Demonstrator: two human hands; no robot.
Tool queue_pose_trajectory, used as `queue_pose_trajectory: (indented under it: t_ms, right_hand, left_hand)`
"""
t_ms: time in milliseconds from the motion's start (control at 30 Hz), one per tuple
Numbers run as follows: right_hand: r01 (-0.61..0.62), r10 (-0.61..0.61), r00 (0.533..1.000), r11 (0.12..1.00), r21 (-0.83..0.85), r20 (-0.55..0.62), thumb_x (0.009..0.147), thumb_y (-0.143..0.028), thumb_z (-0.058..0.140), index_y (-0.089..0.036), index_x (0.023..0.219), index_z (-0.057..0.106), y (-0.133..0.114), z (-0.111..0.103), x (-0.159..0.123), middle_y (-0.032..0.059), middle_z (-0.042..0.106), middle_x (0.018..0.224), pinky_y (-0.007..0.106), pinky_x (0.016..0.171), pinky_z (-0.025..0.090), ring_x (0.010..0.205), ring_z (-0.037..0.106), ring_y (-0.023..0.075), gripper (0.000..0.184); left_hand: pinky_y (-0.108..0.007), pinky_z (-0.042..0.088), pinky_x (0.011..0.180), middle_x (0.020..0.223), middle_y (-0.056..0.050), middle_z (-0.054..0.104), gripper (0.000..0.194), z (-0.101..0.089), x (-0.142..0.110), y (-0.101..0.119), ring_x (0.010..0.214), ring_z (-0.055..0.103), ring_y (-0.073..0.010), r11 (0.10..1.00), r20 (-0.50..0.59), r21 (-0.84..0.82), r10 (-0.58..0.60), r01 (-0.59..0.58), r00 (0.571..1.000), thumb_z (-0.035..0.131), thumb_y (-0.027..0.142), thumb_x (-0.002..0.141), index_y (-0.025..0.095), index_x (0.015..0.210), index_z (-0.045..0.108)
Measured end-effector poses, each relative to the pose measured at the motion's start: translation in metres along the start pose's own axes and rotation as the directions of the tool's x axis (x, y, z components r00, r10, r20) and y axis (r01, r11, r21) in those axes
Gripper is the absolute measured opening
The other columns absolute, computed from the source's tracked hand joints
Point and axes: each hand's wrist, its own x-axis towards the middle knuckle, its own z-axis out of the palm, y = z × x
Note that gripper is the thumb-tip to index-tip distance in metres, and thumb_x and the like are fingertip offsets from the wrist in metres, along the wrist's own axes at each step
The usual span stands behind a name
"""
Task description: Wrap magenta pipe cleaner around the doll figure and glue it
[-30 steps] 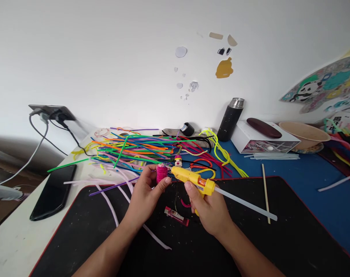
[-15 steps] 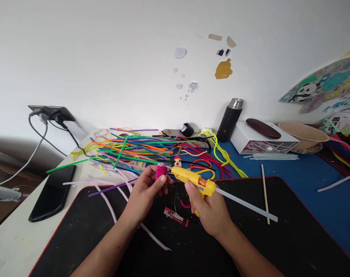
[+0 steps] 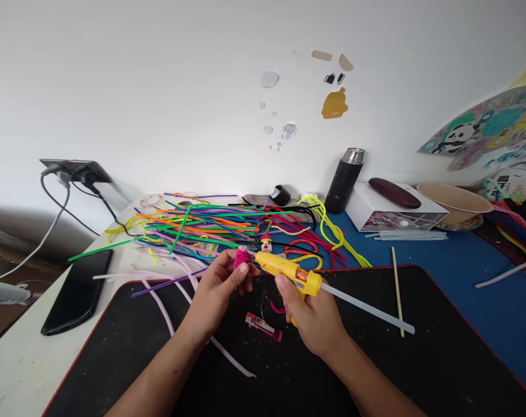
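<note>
Between the thumb and fingers of my left hand [image 3: 219, 286] is a pink coil of wound pipe cleaner [image 3: 242, 258], its lower part hidden by the thumb. My right hand [image 3: 315, 313] grips a yellow hot glue gun [image 3: 284, 267], with a long translucent glue stick [image 3: 369, 308] jutting from its back. The gun's nozzle points left and reaches the coil's upper right side; whether it touches I cannot tell. Just behind the nozzle stands a small figure with a pink and yellow hat [image 3: 267, 242]. Below the hands lie a red lighter [image 3: 263, 326] and a short pink curved piece [image 3: 277, 307].
Many coloured pipe cleaners [image 3: 202, 223] are heaped at the back. Pale pink ones [image 3: 161, 304] cross the black mat [image 3: 332, 376]. A phone [image 3: 78, 292] lies at left. A thermos [image 3: 344, 180], a white drawer box [image 3: 395, 205], a bowl [image 3: 456, 202] and a wooden stick [image 3: 397, 292] are at right.
My left thumb has shifted up onto the pink coil, and the coil has turned and tilted slightly. The glue gun stays at its side almost unmoved. The whole view drifts a little.
</note>
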Motion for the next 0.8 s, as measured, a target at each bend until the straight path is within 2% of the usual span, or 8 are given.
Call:
queue_pose_trajectory:
  t_ms: [167, 367, 600, 800]
  right_hand:
    - [-0.008, 0.008, 1.0, 1.0, 0.0, -0.005, 0.104, -0.062, 0.055, -0.025, 0.063, 0.052, 0.0008, -0.0005, 0.0001, -0.0031, 0.048, 0.045, 0.026, 0.045, 0.041, 0.043, 0.051, 0.0146, 0.056]
    - [-0.004, 0.004, 1.0, 0.999, 0.034, -0.018, 0.105, -0.055, 0.057, -0.024, 0.066, 0.057, -0.0007, 0.0004, -0.0001, -0.004, 0.049, 0.046, 0.026, 0.047, 0.042, 0.043, 0.051, 0.0144, 0.049]
    - [0.005, -0.004, 1.0, 0.999, 0.033, -0.011, 0.105, -0.052, 0.058, -0.025, 0.061, 0.049, 0.0002, 0.0007, -0.0003, -0.0041, 0.048, 0.046, 0.026, 0.048, 0.041, 0.044, 0.052, 0.0139, 0.052]
    - [-0.012, 0.012, 1.0, 0.999, 0.039, -0.002, 0.106, -0.053, 0.057, -0.025, 0.062, 0.049, 0.0011, 0.0013, -0.001, -0.0041, 0.049, 0.048, 0.026, 0.049, 0.042, 0.045, 0.052, 0.0137, 0.053]
  left_hand:
    - [-0.025, 0.045, 0.059, 0.086, -0.003, 0.075, 0.036, 0.0008, 0.0008, -0.0004, 0.063, 0.061, -0.0124, 1.0, -0.004, -0.024, -0.008, 0.008, 1.0, 0.081, 0.053, 0.091, 0.019, 0.097, 0.068]
    - [-0.025, 0.044, 0.059, 0.089, -0.005, 0.077, 0.036, 0.0007, -0.0007, 0.0012, 0.063, 0.061, -0.0128, 1.0, -0.004, -0.026, -0.017, 0.017, 1.0, 0.081, 0.053, 0.091, 0.019, 0.098, 0.068]
    - [-0.026, 0.044, 0.059, 0.089, -0.005, 0.077, 0.036, -0.0004, 0.0, -0.0006, 0.063, 0.061, -0.0127, 0.999, 0.0, -0.037, -0.02, 0.02, 1.0, 0.081, 0.052, 0.091, 0.02, 0.097, 0.069]
    - [-0.026, 0.044, 0.059, 0.089, -0.005, 0.078, 0.034, -0.0011, -0.0001, -0.0012, 0.063, 0.062, -0.013, 0.998, 0.006, -0.06, -0.021, 0.022, 1.0, 0.081, 0.052, 0.092, 0.02, 0.097, 0.069]
